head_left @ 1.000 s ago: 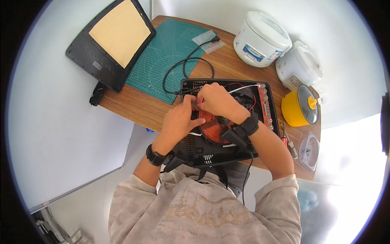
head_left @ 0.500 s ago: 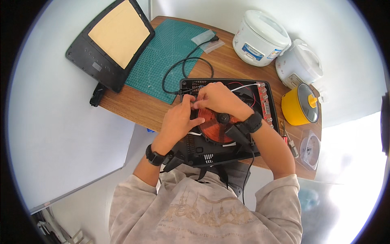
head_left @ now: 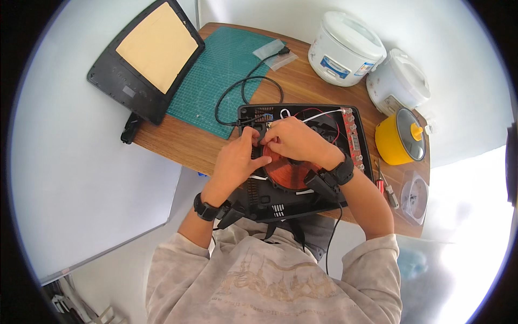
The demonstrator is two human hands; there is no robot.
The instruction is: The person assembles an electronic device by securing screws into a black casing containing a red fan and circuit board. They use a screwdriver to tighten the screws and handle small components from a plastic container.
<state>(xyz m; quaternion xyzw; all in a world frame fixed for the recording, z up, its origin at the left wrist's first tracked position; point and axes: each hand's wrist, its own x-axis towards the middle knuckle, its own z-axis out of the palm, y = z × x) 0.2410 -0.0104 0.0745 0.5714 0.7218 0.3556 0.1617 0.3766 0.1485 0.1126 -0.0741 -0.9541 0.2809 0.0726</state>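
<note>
In front of me lies the opened black base of an induction cooker (head_left: 294, 208), with a round copper coil (head_left: 283, 175) in its middle. My left hand (head_left: 236, 157) is at the coil's left edge, its thumb stretched over the windings and its index finger bent toward the dark parts above. Thumb and index finger stand apart. Close beside it my right hand (head_left: 294, 139) reaches over the coil from the right, fingertips pinched together. What lies between those fingertips is hidden. A red circuit board (head_left: 353, 135) runs along the base's right side.
A black lid with a tan panel (head_left: 159, 46) leans over the green cutting mat (head_left: 216, 67). A black power cord (head_left: 218, 102) loops across the mat. White rice cookers (head_left: 345, 51), a yellow pot (head_left: 391, 143), a screwdriver (head_left: 380, 183) and a clear dish (head_left: 414, 197) stand right.
My right hand has shifted slightly right and down, uncovering a white wire loop and small parts at the base's far left. My left hand has stayed nearly still.
</note>
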